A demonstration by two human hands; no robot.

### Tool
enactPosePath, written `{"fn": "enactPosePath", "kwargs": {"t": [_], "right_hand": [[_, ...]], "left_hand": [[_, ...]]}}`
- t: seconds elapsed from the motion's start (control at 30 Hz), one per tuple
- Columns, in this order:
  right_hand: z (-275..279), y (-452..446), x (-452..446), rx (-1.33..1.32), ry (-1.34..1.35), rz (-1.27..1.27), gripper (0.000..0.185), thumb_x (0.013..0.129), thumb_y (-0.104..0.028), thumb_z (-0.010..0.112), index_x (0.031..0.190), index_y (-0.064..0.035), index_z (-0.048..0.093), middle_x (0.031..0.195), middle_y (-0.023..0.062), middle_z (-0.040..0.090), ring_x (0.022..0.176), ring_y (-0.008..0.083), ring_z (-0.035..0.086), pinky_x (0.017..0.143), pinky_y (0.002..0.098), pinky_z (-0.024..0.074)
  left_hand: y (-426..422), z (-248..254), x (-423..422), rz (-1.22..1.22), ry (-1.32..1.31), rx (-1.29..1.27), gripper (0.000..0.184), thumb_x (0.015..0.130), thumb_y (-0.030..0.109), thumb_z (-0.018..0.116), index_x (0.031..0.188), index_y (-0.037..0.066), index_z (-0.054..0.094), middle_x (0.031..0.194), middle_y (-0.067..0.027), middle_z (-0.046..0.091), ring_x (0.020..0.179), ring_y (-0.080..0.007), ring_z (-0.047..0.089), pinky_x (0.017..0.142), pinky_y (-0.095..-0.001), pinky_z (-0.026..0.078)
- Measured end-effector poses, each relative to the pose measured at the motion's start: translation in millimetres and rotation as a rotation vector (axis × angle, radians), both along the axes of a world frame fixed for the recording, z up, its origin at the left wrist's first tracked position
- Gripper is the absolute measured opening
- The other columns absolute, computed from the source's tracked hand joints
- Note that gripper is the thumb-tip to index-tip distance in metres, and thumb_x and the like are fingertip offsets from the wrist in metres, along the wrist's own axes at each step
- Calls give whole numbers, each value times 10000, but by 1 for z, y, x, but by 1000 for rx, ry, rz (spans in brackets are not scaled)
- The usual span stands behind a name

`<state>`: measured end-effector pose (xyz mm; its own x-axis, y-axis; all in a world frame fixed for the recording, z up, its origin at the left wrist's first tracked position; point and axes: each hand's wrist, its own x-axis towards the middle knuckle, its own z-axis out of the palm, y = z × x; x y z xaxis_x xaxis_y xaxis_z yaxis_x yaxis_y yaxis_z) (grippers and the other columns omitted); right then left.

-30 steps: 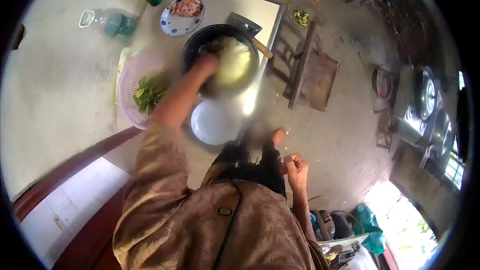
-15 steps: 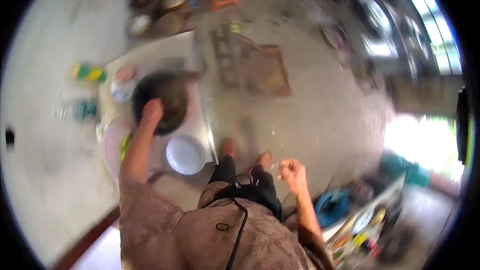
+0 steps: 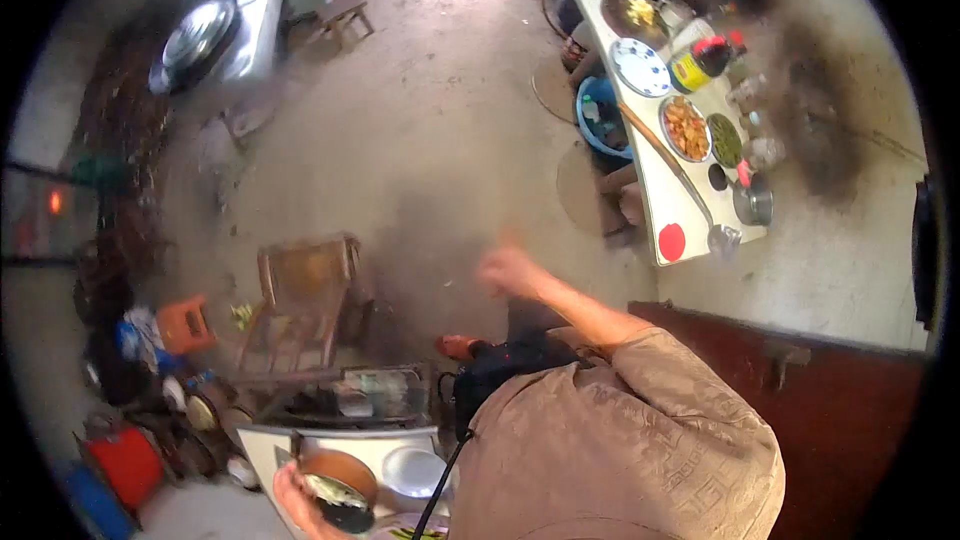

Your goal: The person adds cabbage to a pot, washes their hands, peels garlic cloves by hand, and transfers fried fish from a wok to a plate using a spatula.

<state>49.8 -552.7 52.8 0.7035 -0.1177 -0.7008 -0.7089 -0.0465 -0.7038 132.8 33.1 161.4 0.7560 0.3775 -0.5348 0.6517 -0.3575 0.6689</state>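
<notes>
At the lower left, my left hand (image 3: 290, 490) is at the side of a round pan (image 3: 340, 465) with a brown inner wall and pale food in it. Blur hides how the fingers lie, so I cannot tell whether they grip the rim. A white bowl (image 3: 414, 472) stands beside the pan on a white tabletop (image 3: 262, 445). My right hand (image 3: 508, 272) is out over the floor, away from every surface, its fingers curled in and slightly blurred; nothing shows in them.
To the right, a long white counter (image 3: 660, 195) bears a dish of orange-brown food (image 3: 686, 128), green beans (image 3: 725, 140), a patterned plate (image 3: 640, 67), bottles and a wooden stick (image 3: 668, 162). A wooden chair (image 3: 305, 285), orange stool (image 3: 183, 325) and blue tub (image 3: 600, 115) stand on the floor.
My view has swung round to the right, so the table with the pan now sits at the lower left and the counter on the right. My left hand stays by the pan.
</notes>
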Motion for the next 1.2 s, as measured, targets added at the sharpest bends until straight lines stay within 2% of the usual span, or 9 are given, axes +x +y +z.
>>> {"fn": "enactPosePath", "kwargs": {"t": [0.07, 0.13, 0.23, 0.33, 0.53, 0.6, 0.8, 1.0, 1.2], "right_hand": [[-15, -32, -1, -63, -53, -83, 369, 836, -104, 558, 1195, -26, 592, 1038, 181, 685, 1032, 347, 641, 905, 397, 495], [-32, -56, -3, -510, -430, -4, 369, 835, -111, 564, 1194, -34, 600, 1028, 182, 685, 1037, 319, 645, 913, 400, 489], [-50, -104, 6, -441, -455, -187, 369, 831, -148, 585, 1183, -43, 609, 986, 163, 692, 988, 311, 659, 897, 394, 496], [-58, -174, 10, -400, -393, -304, 332, 835, -182, 607, 1135, -44, 640, 949, 133, 699, 871, 260, 671, 818, 353, 515], [71, -329, 23, -239, -581, -887, 216, 854, -192, 671, 1038, -79, 685, 974, 103, 667, 889, 193, 656, 756, 338, 526], [122, -361, 43, -500, -685, -858, 246, 834, -209, 708, 1056, -105, 686, 1112, 112, 634, 1009, 227, 624, 851, 351, 512], [132, -433, 114, -930, -549, -612, 240, 789, -193, 735, 1005, -104, 681, 1198, 91, 616, 1148, 311, 532, 955, 408, 462], [122, -479, 189, -931, -566, -778, 117, 808, -106, 675, 921, -80, 659, 961, 103, 669, 987, 324, 588, 870, 430, 484], [108, -504, 226, -1111, -525, -934, 57, 833, -85, 640, 872, -59, 607, 876, 98, 630, 861, 309, 599, 763, 408, 504]], "left_hand": [[-117, -11, 48, -132, -19, -394, 193, 898, 201, 578, 997, 43, 628, 606, 43, 445, 452, -65, 331, 420, -214, 248], [-237, -28, 83, -190, 47, -587, 258, 852, 133, 631, 1081, 17, 637, 697, 19, 508, 504, -61, 392, 429, -209, 295], [-399, -62, 116, -292, 164, -837, 371, 820, -9, 684, 1182, -15, 603, 918, -39, 642, 676, -81, 564, 538, -183, 433], [-564, -61, 129, -439, 190, -805, 410, 876, 32, 664, 1266, -27, 552, 1070, -61, 653, 847, -100, 603, 648, -200, 485], [-804, -62, 169, -901, 641, -1428, 488, 977, 203, 530, 1399, -19, 429, 1176, -99, 627, 971, -137, 614, 745, -228, 505], [-863, -18, 166, -1096, 606, -1258, 530, 992, 241, 541, 1425, -14, 374, 1055, -97, 628, 650, -79, 535, 516, -183, 434], [-972, 24, 202, -1337, 655, -1108, 556, 994, 251, 532, 1446, -16, 349, 995, -86, 644, 542, -66, 484, 453, -176, 376], [-1045, 3, 284, -1793, 599, -991, 539, 1010, 268, 505, 1447, -10, 353, 846, -25, 604, 437, -55, 414, 385, -205, 318], [-1102, -1, 310, -1644, 756, -746, 539, 1007, 302, 514, 1440, 12, 376, 788, -17, 545, 436, -71, 418, 379, -222, 295]]}}
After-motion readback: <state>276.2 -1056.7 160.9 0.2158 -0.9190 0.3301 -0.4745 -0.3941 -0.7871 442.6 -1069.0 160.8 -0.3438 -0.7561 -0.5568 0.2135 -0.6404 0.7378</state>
